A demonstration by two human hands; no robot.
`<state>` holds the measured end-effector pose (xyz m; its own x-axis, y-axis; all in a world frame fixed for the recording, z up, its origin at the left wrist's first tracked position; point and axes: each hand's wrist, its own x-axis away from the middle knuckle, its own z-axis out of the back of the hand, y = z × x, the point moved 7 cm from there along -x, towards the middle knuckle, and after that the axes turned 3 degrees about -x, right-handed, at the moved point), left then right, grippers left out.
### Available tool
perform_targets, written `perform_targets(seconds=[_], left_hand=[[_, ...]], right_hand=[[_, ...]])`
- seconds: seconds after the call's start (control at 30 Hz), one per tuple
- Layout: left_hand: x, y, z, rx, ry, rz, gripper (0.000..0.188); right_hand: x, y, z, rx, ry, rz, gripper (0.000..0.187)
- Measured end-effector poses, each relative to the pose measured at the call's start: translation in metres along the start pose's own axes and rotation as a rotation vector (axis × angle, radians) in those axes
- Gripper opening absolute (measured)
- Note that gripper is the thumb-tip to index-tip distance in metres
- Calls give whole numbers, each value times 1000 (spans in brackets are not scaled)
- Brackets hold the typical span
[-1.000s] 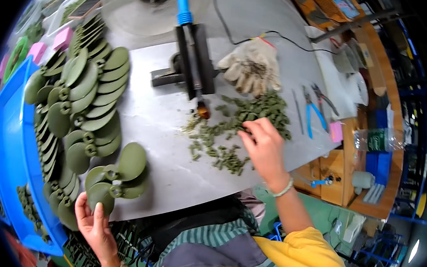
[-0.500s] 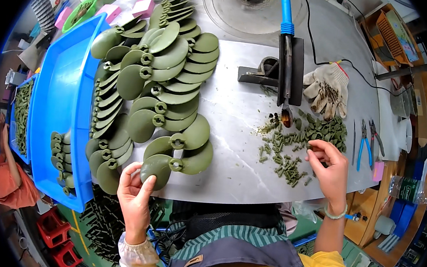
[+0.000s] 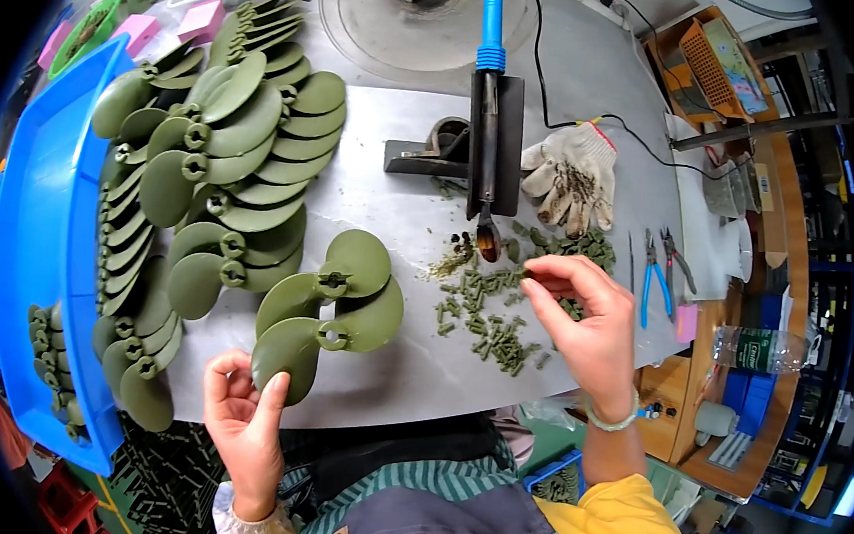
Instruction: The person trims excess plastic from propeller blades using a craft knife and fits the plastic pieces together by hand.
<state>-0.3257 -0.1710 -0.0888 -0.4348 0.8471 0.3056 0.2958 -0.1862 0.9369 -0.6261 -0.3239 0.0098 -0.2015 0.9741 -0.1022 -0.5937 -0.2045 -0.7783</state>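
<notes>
My left hand pinches one blade of a dark green two-bladed propeller between thumb and fingers. A second green propeller lies against its far side; whether the two are joined I cannot tell. Both have slotted round hubs. My right hand has thumb and forefinger brought together above a pile of short green pegs; anything between the fingertips is too small to make out. Just beyond them is the brown tip of a soldering iron with a blue handle, resting in a black stand.
Rows of similar propellers cover the table's left side, beside a blue tray. A stained work glove, blue-handled pliers and a power cord lie to the right. A round glass plate sits at the back.
The view has swung right. My left hand has moved both front propellers together rightward, away from the rows. My right hand has come a little nearer the iron's tip.
</notes>
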Motion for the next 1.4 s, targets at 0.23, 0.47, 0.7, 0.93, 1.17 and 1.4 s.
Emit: perform_targets(seconds=[0.23, 0.47, 0.7, 0.93, 1.17, 1.4], left_hand=[[-2, 3, -21, 9, -59, -76, 35], [-8, 11, -41, -3, -60, -82, 30], [-10, 12, -51, 0, -98, -74, 32], [-12, 10, -54, 30, -111, -50, 33], [-12, 6, -52, 22, -172, -120, 36], [-12, 5, -52, 23, -172, -118, 36]], right_hand=[[-16, -17, -18, 186, 6, 87, 18], [-22, -27, -28, 466, 37, 306, 16], [-27, -24, -36, 508, -2, 259, 15], [-30, -25, -39, 555, -15, 253, 15], [-30, -29, -40, 633, -19, 272, 16], [-31, -29, -40, 656, -22, 271, 15]])
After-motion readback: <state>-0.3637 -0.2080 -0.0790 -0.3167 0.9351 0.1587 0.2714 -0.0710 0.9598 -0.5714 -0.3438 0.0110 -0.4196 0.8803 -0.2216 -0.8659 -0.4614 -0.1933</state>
